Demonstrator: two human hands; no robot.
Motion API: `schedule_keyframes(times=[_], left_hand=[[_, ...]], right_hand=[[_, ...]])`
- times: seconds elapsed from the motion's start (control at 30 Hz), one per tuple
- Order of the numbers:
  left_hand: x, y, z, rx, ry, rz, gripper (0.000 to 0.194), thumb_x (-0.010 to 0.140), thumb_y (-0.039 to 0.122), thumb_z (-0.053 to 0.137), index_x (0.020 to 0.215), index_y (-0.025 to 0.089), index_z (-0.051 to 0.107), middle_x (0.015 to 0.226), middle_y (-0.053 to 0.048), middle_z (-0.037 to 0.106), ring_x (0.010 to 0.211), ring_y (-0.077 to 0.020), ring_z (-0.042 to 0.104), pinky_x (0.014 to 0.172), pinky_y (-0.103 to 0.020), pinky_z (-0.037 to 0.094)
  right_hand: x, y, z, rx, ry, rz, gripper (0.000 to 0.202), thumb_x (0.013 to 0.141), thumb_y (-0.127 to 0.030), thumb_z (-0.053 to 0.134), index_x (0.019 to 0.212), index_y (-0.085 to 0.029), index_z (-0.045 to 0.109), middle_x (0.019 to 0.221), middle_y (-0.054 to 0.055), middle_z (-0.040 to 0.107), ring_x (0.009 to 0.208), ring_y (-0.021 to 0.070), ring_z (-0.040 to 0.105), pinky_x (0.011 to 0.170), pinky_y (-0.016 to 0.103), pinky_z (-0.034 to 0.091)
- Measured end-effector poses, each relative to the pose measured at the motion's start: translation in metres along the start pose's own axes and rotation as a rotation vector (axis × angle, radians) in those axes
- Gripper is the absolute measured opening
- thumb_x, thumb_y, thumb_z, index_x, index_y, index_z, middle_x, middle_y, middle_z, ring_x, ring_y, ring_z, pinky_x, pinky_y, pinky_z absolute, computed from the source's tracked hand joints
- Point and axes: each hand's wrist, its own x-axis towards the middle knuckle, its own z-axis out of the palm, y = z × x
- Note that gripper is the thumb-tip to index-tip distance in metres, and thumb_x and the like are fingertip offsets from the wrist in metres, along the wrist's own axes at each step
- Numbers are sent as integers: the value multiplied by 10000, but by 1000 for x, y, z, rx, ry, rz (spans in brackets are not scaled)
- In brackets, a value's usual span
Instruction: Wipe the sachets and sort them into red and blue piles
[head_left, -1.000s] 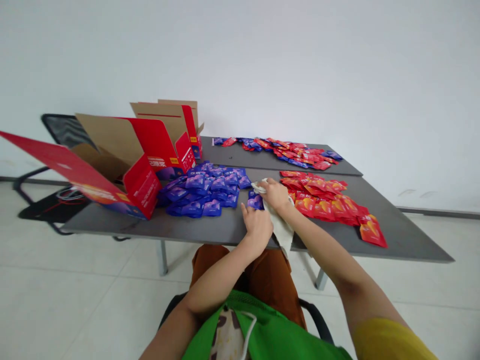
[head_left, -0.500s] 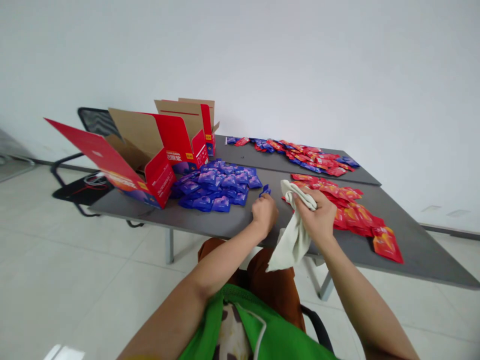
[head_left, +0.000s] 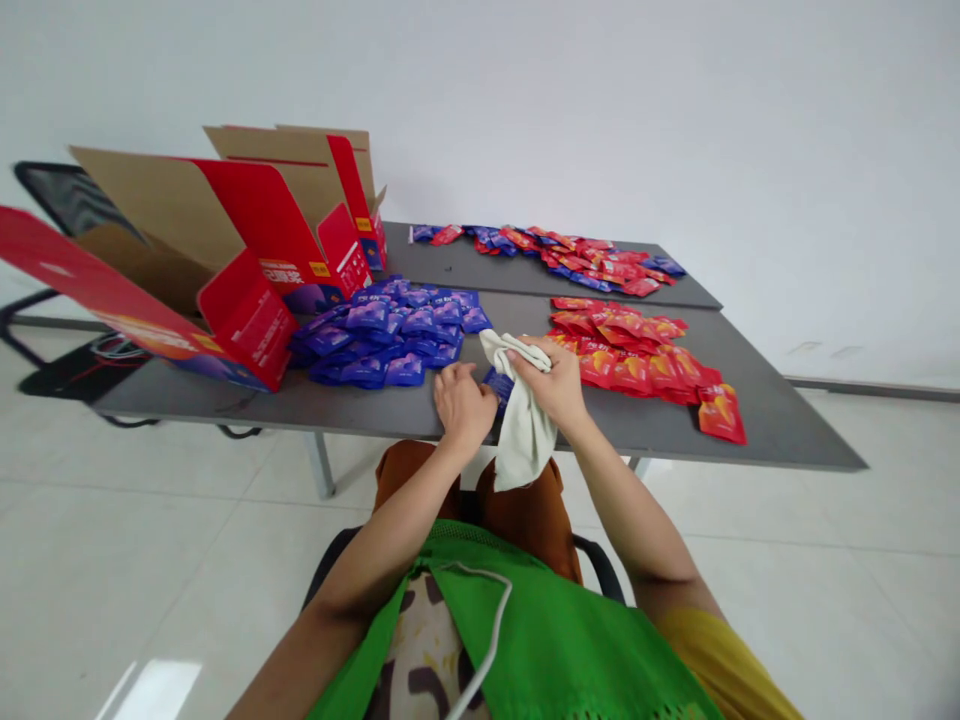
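Observation:
My right hand (head_left: 556,386) is closed around a pale, crumpled cloth (head_left: 523,437), whose loose end hangs over the table's front edge. Beneath the cloth, a blue packet (head_left: 495,382) lies on the dark table, partly covered. At its left side my left hand (head_left: 462,408) grips the packet's edge with bent fingers. Just beyond that hand is a heap of blue packets (head_left: 405,335). Red packets (head_left: 630,350) lie in overlapping rows to the right of the cloth.
Open red cartons (head_left: 251,315) with raised flaps stand at the table's left. A mixed strip of red and blue packets (head_left: 592,262) lies on the rear tabletop (head_left: 420,262). A black chair (head_left: 56,375) with cables on its seat stands at the far left.
My left hand has lowered the blue packet onto the table. My right hand has brought the cloth left, over the packet. The camera view has tilted downward.

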Motion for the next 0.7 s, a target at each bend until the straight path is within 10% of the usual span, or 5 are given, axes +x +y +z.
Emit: schedule_keyframes(times=[0.17,0.33,0.7], left_hand=[[-36,-18,-3,17,135,181,386,763,166,504,1137,174,595,1335,-122,511,1291,-304,389,1067,-486,256],[-52,-46,17,76,271,532,185,786,222,498,885,205,653,979,-64,692,1050,-262,558,933,-445,308],[-47,-43,15,198,144,477,235,833,267,495,953,253,697,866,-72,639,795,-233,495,711,-393,293]], right_hand=[[-4,12,1,-23,-195,-27,274,854,-400,619,1029,-210,712,950,41,702,853,172,634,789,287,477],[-19,21,-9,-220,-604,-102,220,848,-375,641,1011,-254,727,984,50,689,916,182,633,826,280,461],[20,30,13,-843,-450,237,310,848,-514,575,998,-276,707,977,57,700,872,204,656,724,262,457]])
